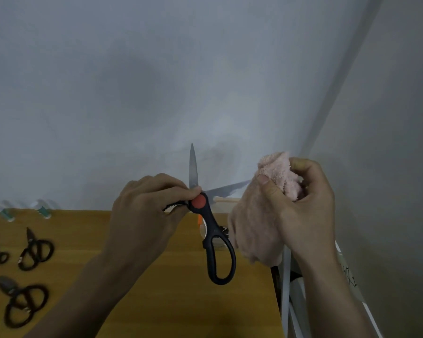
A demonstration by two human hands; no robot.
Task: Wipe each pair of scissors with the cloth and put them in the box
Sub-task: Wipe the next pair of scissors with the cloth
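Scissors (205,215) sit spread open in your left hand (142,211), pinched near the pivot; your right hand (300,203) grips the cloth (254,230) around one blade. Three pairs (36,250) wait on the table (181,301); box unseen.

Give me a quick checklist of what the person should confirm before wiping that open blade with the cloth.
1. Scissors held firmly: ok. The left hand grips the black-handled scissors near the orange pivot.
2. Blades spread for wiping: ok, one points up, the other toward the cloth.
3. Cloth ready: ok. The right hand holds the bunched pink cloth, which covers the tip of the side blade.
4. Fingers away from edges: cannot tell; the left thumb sits at the base of the upright blade.
5. Box ready to receive: cannot tell, only a pale edge shows behind the hands.
6. More scissors waiting: ok, three small black pairs lie on the wooden table.
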